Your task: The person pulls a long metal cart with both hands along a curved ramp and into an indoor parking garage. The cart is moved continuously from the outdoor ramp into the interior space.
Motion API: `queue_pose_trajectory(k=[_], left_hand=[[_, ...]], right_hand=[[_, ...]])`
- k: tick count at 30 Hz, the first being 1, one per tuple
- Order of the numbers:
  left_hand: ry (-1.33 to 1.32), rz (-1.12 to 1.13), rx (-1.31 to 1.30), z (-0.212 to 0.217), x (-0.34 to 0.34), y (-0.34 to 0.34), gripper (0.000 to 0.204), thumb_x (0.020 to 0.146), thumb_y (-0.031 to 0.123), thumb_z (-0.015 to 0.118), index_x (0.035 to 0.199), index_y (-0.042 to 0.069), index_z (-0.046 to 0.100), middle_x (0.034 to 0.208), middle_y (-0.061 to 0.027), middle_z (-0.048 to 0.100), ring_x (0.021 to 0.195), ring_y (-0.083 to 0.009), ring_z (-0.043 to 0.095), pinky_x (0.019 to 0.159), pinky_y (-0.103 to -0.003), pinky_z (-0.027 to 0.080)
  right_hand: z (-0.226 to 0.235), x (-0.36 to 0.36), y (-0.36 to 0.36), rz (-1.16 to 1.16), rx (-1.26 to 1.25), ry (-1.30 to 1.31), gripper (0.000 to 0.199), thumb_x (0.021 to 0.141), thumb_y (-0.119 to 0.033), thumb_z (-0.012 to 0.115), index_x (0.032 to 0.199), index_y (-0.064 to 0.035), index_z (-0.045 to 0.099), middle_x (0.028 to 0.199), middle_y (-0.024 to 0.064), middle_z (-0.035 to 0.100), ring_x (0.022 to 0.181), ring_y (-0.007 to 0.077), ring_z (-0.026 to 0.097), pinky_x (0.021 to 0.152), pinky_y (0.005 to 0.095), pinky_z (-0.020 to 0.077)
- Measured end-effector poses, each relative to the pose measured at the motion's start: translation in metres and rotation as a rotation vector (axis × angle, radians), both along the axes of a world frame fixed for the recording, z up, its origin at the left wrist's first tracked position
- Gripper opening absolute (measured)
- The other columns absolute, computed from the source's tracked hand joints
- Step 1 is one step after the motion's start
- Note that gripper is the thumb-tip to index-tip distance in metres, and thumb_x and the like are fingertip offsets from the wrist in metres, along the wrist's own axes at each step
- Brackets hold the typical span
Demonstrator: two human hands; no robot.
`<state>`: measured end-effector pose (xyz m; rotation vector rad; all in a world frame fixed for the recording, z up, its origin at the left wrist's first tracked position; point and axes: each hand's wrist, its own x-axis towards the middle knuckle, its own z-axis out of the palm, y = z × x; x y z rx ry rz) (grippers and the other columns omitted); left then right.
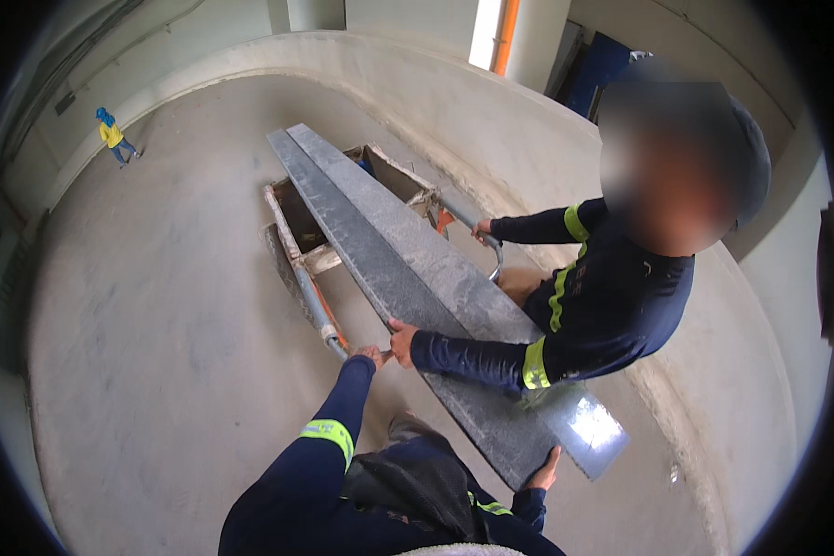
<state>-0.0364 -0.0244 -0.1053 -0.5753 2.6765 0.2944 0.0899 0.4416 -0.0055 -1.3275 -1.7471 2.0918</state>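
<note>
Two long grey stone slabs lie lengthwise across a wooden-sided handcart. The darker slab (389,278) is on the left, the lighter slab (426,246) beside it. My left hand (372,356) is closed round the end of the cart's left metal handle (317,304). At the near end of the darker slab, my right hand (545,470) grips its edge, most fingers hidden underneath. A co-worker's hand (402,342) holds the darker slab's left edge, close to my left hand. Their other hand (481,232) is on the cart's right handle (496,258).
The co-worker (612,287) stands right of the slabs, one arm across them. A low curved concrete wall (519,120) bounds the concrete floor (157,306). Farther off at left is a person in yellow (111,135). An orange pipe (506,37) runs up a pillar.
</note>
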Motion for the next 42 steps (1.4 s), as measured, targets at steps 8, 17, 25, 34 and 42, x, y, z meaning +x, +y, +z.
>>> queue_pose_trajectory(k=[8,17,25,34,42], left_hand=[[-0.229,-0.017,0.129,-0.034,-0.064,-0.022,0.053,0.076,0.049,0.048,0.101,0.004,0.06,0.107,-0.0203,0.055,0.103,-0.0299,0.052,0.087,-0.037,0.041],[-0.213,0.16,0.152,0.056,-0.017,-0.055,0.036,0.072,0.025,0.047,0.101,0.007,0.06,0.103,-0.0152,0.059,0.097,-0.0291,0.057,0.081,-0.037,0.045],[-0.272,0.229,0.141,0.049,-0.041,-0.042,0.037,0.072,0.024,0.049,0.103,0.007,0.06,0.11,-0.0155,0.056,0.104,-0.0267,0.054,0.086,-0.038,0.042],[-0.182,0.254,0.195,0.024,-0.021,0.013,0.039,0.071,0.025,0.049,0.105,0.008,0.059,0.111,-0.0167,0.054,0.105,-0.0281,0.052,0.088,-0.038,0.042],[-0.083,0.287,0.167,-0.031,-0.035,0.032,0.041,0.068,0.026,0.053,0.104,0.008,0.059,0.11,-0.0163,0.055,0.103,-0.0285,0.053,0.087,-0.036,0.042]], right_hand=[[-0.049,-0.046,-0.027,0.004,-0.076,0.024,0.081,0.072,-0.058,0.055,0.111,0.0124,0.048,0.106,0.016,0.054,0.091,0.0232,0.053,0.082,0.0319,0.0406],[-0.006,0.003,-0.092,-0.016,-0.027,0.045,0.082,0.072,-0.059,0.055,0.113,0.0115,0.046,0.11,0.0169,0.052,0.095,0.0249,0.051,0.085,0.0319,0.0384],[-0.023,0.023,-0.051,0.1,-0.393,0.337,0.065,0.08,-0.047,0.049,0.12,0.0035,0.043,0.119,0.0148,0.047,0.112,0.0252,0.042,0.096,0.034,0.0304],[-0.16,0.007,0.018,0.147,0.034,0.319,0.057,0.086,-0.036,0.042,0.121,0.0089,0.04,0.127,0.0158,0.04,0.119,0.0224,0.035,0.102,0.0326,0.0207],[-0.175,0.002,0.011,0.021,0.092,0.266,0.051,0.081,-0.031,0.047,0.115,0.0073,0.048,0.119,0.0157,0.047,0.108,0.0243,0.044,0.096,0.0345,0.0282]])
